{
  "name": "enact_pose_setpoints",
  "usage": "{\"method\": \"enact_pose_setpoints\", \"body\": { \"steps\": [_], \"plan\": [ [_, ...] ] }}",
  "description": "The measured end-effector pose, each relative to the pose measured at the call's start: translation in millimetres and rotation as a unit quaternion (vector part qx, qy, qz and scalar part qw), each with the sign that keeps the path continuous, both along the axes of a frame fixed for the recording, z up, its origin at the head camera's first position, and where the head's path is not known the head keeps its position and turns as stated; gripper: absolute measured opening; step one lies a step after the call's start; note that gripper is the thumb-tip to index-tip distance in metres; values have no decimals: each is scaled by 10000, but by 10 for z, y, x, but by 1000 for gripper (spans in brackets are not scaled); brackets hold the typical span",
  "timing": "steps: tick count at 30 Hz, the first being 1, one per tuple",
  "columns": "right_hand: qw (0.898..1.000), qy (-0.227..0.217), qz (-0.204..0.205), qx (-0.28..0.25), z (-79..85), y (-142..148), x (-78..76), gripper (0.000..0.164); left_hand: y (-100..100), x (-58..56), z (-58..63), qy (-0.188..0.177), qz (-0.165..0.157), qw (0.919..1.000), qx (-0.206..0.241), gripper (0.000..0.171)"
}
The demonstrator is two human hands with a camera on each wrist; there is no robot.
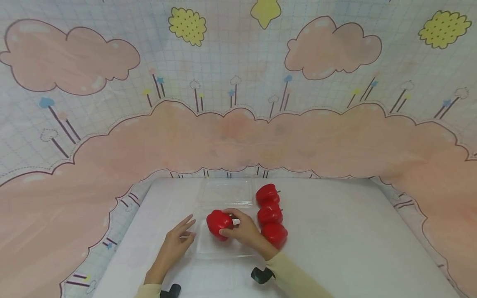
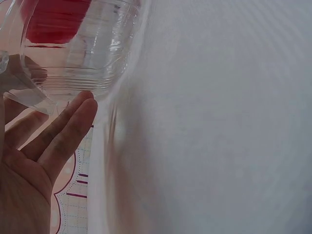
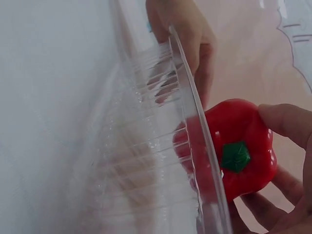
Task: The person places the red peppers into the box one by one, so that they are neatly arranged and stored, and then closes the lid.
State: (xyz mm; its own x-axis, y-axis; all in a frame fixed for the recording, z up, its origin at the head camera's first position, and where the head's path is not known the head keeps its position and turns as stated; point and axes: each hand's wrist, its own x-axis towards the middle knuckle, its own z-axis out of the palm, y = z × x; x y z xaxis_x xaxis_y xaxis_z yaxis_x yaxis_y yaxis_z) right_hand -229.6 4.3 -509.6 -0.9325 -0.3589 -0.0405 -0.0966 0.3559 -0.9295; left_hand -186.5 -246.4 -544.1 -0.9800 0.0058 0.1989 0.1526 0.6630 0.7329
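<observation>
Right hand (image 1: 244, 227): thumb and fingers set on opposite sides of one red bell pepper (image 1: 216, 223), the grip clamped on it. The pepper is at the near half of an open clear plastic clamshell container (image 1: 203, 250), partly seen through its side wall; contact with the base cannot be told. The right wrist view shows its green stem (image 3: 236, 156). Left hand (image 1: 176, 240): grip apart and holding nothing, fingers extended, tips just beside the container's left edge; whether they touch cannot be told. The container's far half (image 1: 225, 193) lies open behind. Right of the container, three more red bell peppers (image 1: 270, 215) form a row on the white bench (image 1: 343, 231), the nearest partly hidden by the right wrist. Behind: a cloud-patterned cloth (image 1: 238, 140).
</observation>
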Motion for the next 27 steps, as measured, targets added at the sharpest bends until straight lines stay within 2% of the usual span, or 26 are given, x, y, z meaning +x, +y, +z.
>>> {"method": "enact_pose_setpoints", "body": {
  "steps": [6,15,21,27],
  "plan": [
    [9999,-106,-17,-18,-19,-104,-19,59,5,-5,-5,-93,-8,10000,-30,49],
    [9998,-139,-72,151,-26,-274,-14,59,-2,-2,-5,19,-60,10000,4,49],
    [9995,-42,-133,275,-71,-369,-38,58,-1,-8,5,13,-50,10000,-2,49],
    [9993,-128,-134,331,-119,-423,-58,56,-4,4,18,58,-96,9999,46,48]
  ]
}}
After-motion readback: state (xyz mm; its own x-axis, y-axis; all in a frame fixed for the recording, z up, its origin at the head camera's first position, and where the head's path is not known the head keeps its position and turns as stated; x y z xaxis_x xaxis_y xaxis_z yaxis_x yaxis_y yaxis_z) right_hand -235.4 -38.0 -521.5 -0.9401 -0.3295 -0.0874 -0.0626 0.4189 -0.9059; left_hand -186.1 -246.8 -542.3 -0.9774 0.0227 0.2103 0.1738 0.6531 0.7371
